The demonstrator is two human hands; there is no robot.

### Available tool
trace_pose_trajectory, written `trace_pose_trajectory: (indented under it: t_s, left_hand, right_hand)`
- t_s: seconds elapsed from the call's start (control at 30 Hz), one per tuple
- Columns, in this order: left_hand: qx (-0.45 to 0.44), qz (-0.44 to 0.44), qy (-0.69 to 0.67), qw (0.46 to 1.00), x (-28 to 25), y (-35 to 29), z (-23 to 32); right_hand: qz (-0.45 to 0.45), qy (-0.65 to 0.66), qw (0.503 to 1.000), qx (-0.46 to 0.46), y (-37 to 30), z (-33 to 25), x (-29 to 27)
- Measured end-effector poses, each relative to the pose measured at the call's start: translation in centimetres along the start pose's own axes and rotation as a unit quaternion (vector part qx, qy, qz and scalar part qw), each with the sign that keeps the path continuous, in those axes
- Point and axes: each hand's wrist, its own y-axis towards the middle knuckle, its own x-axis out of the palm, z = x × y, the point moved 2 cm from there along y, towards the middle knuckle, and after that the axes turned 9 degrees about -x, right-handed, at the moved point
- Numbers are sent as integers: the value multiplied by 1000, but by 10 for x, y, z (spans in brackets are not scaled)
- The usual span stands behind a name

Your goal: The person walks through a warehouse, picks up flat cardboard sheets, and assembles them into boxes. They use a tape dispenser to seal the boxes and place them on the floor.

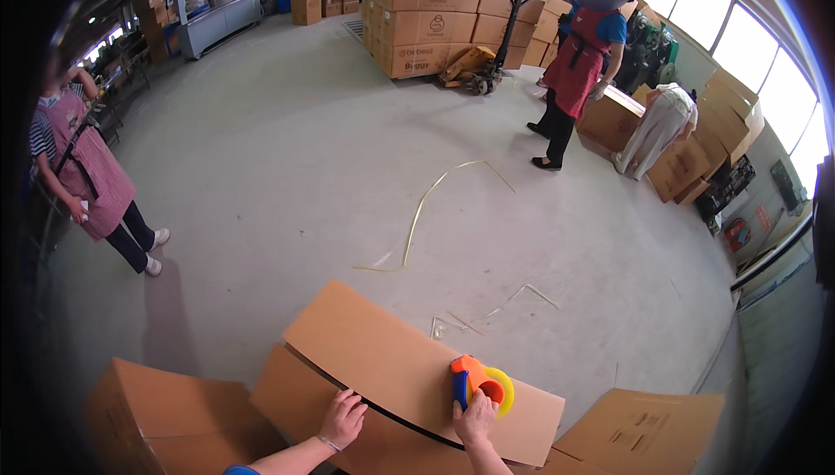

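Below me stands a cardboard box with two long top flaps, a dark narrow gap running between them. My right hand is closed round an orange and blue tape dispenser, which carries a yellow roll of tape and lies over the far flap near its right end. At the gap, left of the dispenser, my left hand has its fingers bent over the edge of the near flap. My left thumb is partly hidden.
More open cartons flank the box, one left and one right. Loose straps lie on the floor ahead. Beyond are a carton stack, a pallet jack and people at left and right.
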Motion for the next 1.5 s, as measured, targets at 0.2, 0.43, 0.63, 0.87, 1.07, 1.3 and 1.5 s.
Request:
trace_pose_trajectory:
  t_s: [0.2,0.43,0.63,0.87,1.07,1.3,1.5]
  left_hand:
    - [-61,-55,51,995,4,8,25]
    - [-103,-212,191,953,72,41,0]
    - [-121,-253,220,934,90,33,-10]
    - [-149,-314,241,906,89,36,-5]
    - [-146,-302,256,907,91,36,-5]
    - [-119,-269,267,918,85,49,2]
    - [-123,-185,153,963,72,51,-2]
  right_hand:
    - [8,-12,999,50,0,2,13]
    - [28,-47,997,59,-5,2,26]
    - [54,-70,995,40,-7,4,39]
    - [65,-66,995,40,-13,5,47]
    - [81,-59,994,34,-11,4,46]
    - [64,-57,995,49,-6,9,36]
    - [55,-27,998,-13,10,10,-3]
